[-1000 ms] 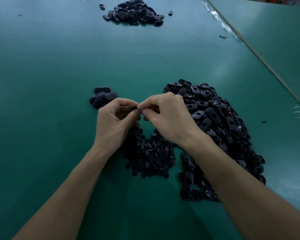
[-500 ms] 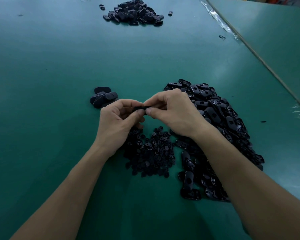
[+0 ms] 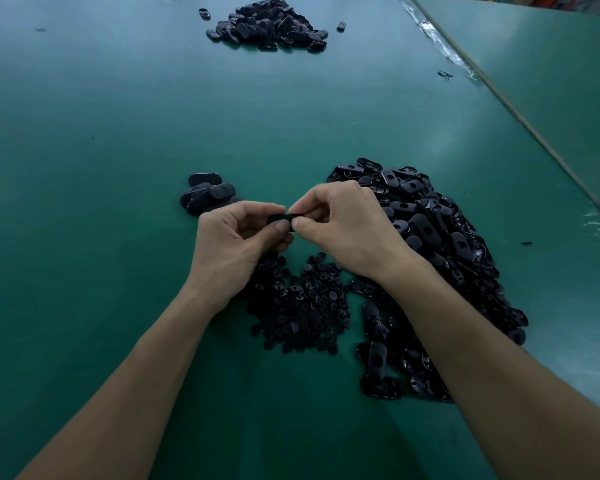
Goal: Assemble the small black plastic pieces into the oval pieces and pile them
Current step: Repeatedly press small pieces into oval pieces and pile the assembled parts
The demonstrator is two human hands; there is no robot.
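The green table point(image 3: 101, 133) fills the view, with a second green surface point(image 3: 551, 81) adjoining along its right edge. A large heap of oval pieces point(image 3: 430, 230), many showing a hole, lies to the right and runs under the right forearm. A second pile of dark pieces point(image 3: 271, 26) sits at the far end of the table, well apart from the work area. A heap of small black pieces point(image 3: 298, 306) lies near the person, between the two forearms and touching the large heap. A small stack of oval pieces point(image 3: 207, 197) rests just beyond the left hand. The left hand point(image 3: 232, 244) and right hand point(image 3: 347, 223) meet above the small pieces, fingers curled, each pinching one end of a single black piece point(image 3: 281, 218) between thumb and forefinger. Whether a small part is seated in that piece cannot be told.
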